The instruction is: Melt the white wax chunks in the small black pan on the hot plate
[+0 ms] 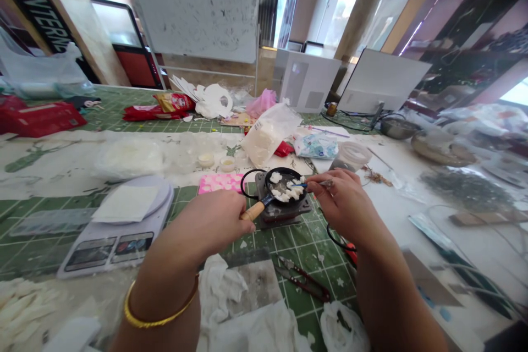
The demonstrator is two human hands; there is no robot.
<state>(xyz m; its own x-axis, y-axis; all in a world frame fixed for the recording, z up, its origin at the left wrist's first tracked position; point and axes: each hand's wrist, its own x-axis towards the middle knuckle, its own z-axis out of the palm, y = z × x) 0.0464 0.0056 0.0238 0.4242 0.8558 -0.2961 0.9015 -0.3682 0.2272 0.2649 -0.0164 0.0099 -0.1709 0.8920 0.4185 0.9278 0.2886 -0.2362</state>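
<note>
Black pan (270, 186) on a small hot plate (284, 219) at the middle of the tabletop (303, 250), held in the closed grip of the left hand (218, 220) by a wooden handle (253, 211), with a blue stick (301, 185) pinched in the right hand (340, 198) at white lumps (295, 192). Best kept level; best to nudge the lumps gently inward. Around: flat scale (142, 225) to the left, filled plastic bag (266, 138) behind, pink mould (223, 182) beyond the left hand, snips (297, 274) in front; possible snag, black cable (331, 237) near the right hand.
</note>
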